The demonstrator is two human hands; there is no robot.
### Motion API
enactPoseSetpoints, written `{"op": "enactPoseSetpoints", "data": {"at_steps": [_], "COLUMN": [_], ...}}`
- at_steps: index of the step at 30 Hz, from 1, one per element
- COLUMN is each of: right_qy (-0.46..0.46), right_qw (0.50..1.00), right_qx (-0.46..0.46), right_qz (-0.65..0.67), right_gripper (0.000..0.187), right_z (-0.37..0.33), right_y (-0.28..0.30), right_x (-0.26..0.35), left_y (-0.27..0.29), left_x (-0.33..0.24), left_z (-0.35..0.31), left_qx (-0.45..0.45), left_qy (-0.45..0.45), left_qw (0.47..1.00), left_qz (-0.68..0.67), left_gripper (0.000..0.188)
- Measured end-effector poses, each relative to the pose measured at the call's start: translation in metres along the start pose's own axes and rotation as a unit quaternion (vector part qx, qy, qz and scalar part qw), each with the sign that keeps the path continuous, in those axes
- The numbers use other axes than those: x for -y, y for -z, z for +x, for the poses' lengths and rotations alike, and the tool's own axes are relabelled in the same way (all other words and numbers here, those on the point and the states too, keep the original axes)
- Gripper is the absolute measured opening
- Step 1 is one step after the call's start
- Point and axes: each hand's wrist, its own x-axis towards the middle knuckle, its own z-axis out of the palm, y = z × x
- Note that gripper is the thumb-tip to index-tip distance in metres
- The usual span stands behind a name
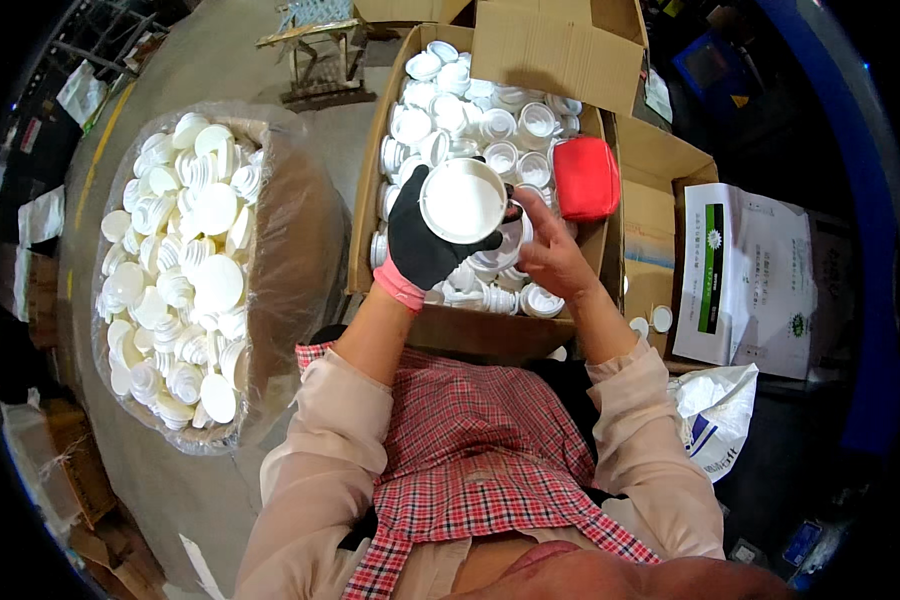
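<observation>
My left hand (422, 238) wears a black glove with a pink cuff. It is closed around a round white plastic lid (463, 200), whose broad disc and raised rim face up. My right hand (553, 250) is bare, with its fingers apart beside the lid's right edge; I cannot tell whether a fingertip touches it. Below both hands is a cardboard box (598, 250) full of white plastic lids (498, 124), many with threaded or ringed sides. A red pouch (585, 178) lies on the lids at the box's right side.
At left, a large carton lined with clear plastic (295, 230) holds a heap of white lids (215, 283). Right of the box are another open carton (660, 160), a printed white and green sheet (745, 280) and a white plastic bag (720, 415). A small metal stand (320, 60) is beyond.
</observation>
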Motion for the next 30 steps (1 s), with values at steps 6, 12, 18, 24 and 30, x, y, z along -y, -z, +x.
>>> {"op": "enactPoseSetpoints", "data": {"at_steps": [6, 12, 18, 24, 30], "right_qy": [0.135, 0.238, 0.281, 0.272, 0.283], "right_qw": [0.946, 0.810, 0.730, 0.730, 0.723], "right_qx": [-0.145, -0.075, -0.095, -0.096, -0.093], "right_qz": [-0.258, -0.530, -0.616, -0.620, -0.623], "right_gripper": [0.076, 0.073, 0.076, 0.077, 0.076], "right_z": [-0.003, -0.004, -0.001, 0.002, 0.005], "right_y": [-0.006, -0.045, -0.049, -0.054, -0.057], "right_x": [0.032, 0.038, 0.036, 0.033, 0.031], "left_y": [-0.020, -0.033, -0.030, -0.029, -0.024], "left_x": [-0.008, -0.023, -0.029, -0.024, -0.024], "left_z": [0.002, -0.004, -0.004, -0.006, -0.006], "left_qx": [-0.029, -0.069, -0.034, -0.069, -0.078], "left_qy": [0.163, 0.045, 0.061, 0.021, 0.030], "left_qw": [0.834, 0.898, 0.884, 0.895, 0.899], "left_qz": [-0.526, -0.433, -0.463, -0.440, -0.430], "left_gripper": [0.055, 0.047, 0.047, 0.053, 0.057]}}
